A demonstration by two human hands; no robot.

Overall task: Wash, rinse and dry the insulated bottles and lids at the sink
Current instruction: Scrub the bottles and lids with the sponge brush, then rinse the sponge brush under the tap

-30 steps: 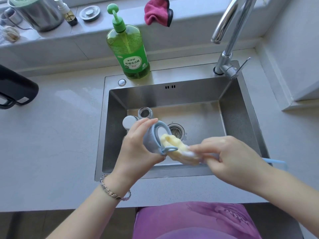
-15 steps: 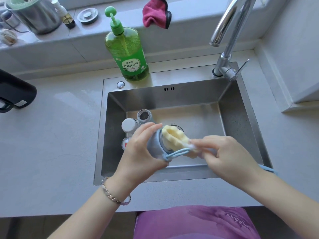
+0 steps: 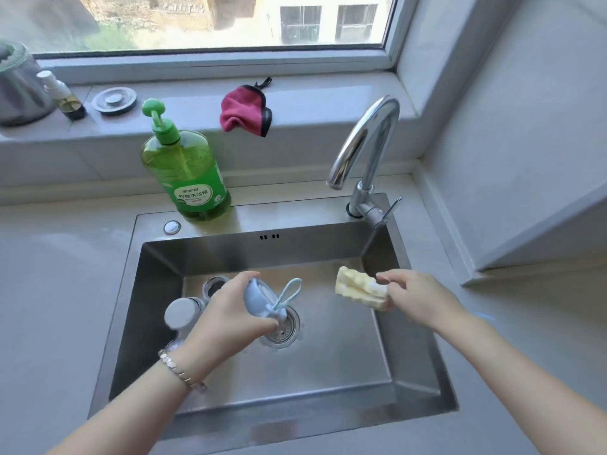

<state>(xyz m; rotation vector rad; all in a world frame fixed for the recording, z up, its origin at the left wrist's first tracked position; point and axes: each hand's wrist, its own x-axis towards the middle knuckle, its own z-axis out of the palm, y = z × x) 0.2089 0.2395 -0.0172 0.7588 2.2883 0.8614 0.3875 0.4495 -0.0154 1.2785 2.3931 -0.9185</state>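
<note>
1. We hold the lid point(image 3: 257, 298) in our left hand point(image 3: 226, 320), fingers curled round it, just left of the drain point(image 3: 285, 326).
2. Our right hand point(image 3: 417, 300) pinches the sponge point(image 3: 359, 289) between thumb and fingertips, up and right of the drain, apart from the lid.
3. The lid is pale blue, smooth and cup-shaped, with a thin cord loop.
4. The sponge is yellow, soft and ridged.
5. Left of the drain we see a capped bottle point(image 3: 182, 311) and an open bottle point(image 3: 215, 284), partly hidden behind our left hand.
6. The drain is a round strainer in the brushed steel sink point(image 3: 230, 251).

Bare arms, silver bracelet point(image 3: 181, 372) L wrist
</note>
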